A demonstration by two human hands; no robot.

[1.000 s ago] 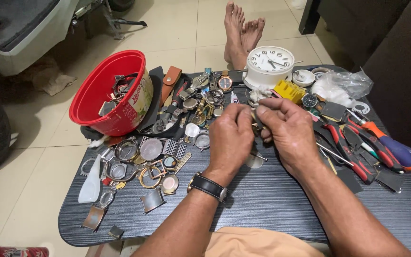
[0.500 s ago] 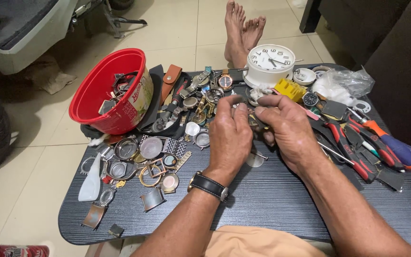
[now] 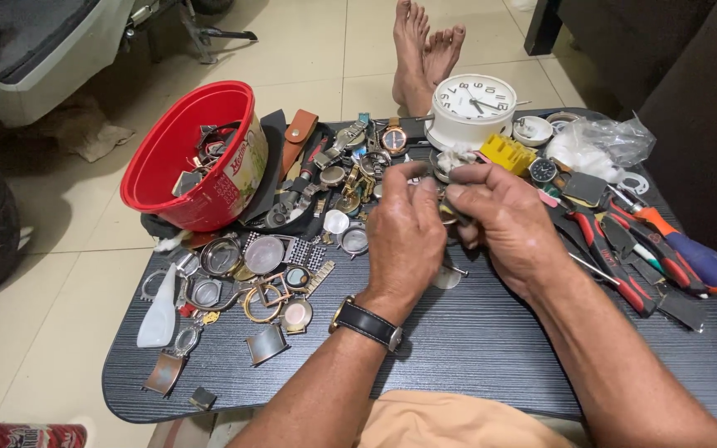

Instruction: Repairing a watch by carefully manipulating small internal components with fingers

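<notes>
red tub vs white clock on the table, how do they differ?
The red tub is tipped on its side with its mouth open toward the camera; the white clock stands with its dial tilted up. The red tub holds loose watch parts; the white clock is closed, showing dark hands and numerals. The red tub is clearly the bigger of the two. Both are round and sit at the far side of the dark table.

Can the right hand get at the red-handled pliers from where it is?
Probably yes. The red-handled pliers lie in the open on the table just right of the right hand, nothing between them. But both hands are pinched on a small part, which would have to be let go first.
</notes>
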